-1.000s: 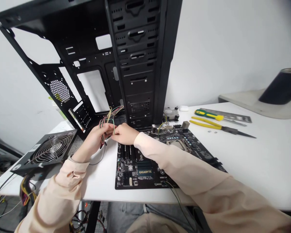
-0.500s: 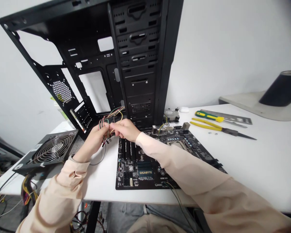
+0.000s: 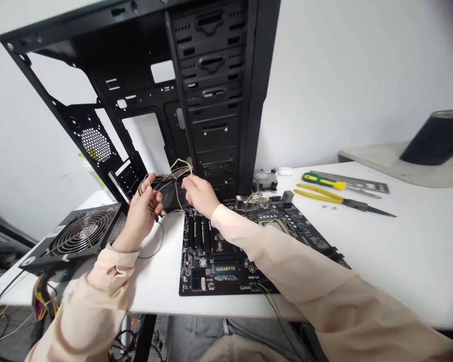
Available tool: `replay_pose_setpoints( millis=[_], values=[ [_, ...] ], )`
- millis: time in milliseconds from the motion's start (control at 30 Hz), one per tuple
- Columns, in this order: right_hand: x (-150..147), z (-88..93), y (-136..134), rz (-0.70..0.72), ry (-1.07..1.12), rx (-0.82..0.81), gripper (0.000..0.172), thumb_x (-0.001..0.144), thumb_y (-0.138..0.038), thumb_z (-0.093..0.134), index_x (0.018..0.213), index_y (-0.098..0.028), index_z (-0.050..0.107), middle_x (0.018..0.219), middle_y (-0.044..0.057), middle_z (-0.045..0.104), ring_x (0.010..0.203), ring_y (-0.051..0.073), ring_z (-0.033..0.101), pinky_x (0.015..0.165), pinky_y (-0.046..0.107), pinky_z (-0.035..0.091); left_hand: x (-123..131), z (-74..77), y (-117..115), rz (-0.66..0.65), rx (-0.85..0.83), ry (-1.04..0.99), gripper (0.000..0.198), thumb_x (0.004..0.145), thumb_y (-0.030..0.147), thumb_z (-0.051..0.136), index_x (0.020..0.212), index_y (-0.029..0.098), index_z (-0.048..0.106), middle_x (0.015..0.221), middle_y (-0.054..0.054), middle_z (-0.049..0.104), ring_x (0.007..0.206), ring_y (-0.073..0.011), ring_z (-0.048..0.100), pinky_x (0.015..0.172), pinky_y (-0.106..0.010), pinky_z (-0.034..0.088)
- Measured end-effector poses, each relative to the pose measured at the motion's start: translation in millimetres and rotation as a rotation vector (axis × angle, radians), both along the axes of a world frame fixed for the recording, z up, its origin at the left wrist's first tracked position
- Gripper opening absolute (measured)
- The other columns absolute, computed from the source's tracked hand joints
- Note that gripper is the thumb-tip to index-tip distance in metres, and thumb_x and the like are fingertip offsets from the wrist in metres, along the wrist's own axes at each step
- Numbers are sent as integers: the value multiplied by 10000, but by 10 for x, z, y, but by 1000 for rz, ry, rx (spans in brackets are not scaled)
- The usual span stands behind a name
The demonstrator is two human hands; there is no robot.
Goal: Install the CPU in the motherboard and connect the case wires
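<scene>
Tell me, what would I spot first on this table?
The big black computer case stands tilted up at the back of the table. In front of it, the left hand grips colourful wires, with the right hand beside them, above a motherboard. Yellow pliers lie off to the right.

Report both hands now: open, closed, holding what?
Left hand: closed, holding a bundle of thin multicoloured wires.
Right hand: partly closed at a thin yellow wire, grip unclear.

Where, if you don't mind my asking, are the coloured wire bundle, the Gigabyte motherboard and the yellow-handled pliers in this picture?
Coloured wire bundle (image 3: 169,176), head view, on its middle stretch.
Gigabyte motherboard (image 3: 225,269), head view, on the printed logo.
Yellow-handled pliers (image 3: 319,197), head view, on a yellow handle.
</scene>
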State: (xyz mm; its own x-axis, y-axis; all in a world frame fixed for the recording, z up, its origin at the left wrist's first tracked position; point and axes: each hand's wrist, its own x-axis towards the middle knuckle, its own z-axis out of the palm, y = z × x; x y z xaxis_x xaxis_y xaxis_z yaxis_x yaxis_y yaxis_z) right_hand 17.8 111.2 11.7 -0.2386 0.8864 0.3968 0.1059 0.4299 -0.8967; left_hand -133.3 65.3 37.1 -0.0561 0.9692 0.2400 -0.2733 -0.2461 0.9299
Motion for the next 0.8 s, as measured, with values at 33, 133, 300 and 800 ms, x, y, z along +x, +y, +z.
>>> replay_pose_setpoints(
  millis=[33,133,300,800],
  values=[
    [-1,0,0,-1,-11,1,364,952,-459,348,796,-194,544,540,-53,474,519,108,467,584,220,370,0,-3,2,0,0,-4,508,715,373,713,1179,254,542,577,87,525,374,-67,399,371,-193,419],
    [4,9,-5,-38,-15,9,346,933,-435,418,746,-188,572,591,-34,518,590,115,504,624,223,375,-8,-16,17,11,3,-17,489,717,348,697,1173,249,553,571,86,522,370,-65,403,371,-192,416],
    [28,17,0,-110,8,11,441,946,-511,345,749,-194,580,644,-11,543,669,133,535,658,225,380,-35,-17,45,52,20,-46,435,709,340,692,1117,252,567,557,95,505,369,-63,406,377,-188,420],
    [72,88,-24,21,-404,-42,345,877,-326,466,609,-183,630,599,-17,588,637,126,525,626,237,345,23,-44,-5,102,180,71,603,715,266,689,1289,297,512,647,77,604,352,-66,378,362,-201,371]
  ],
)
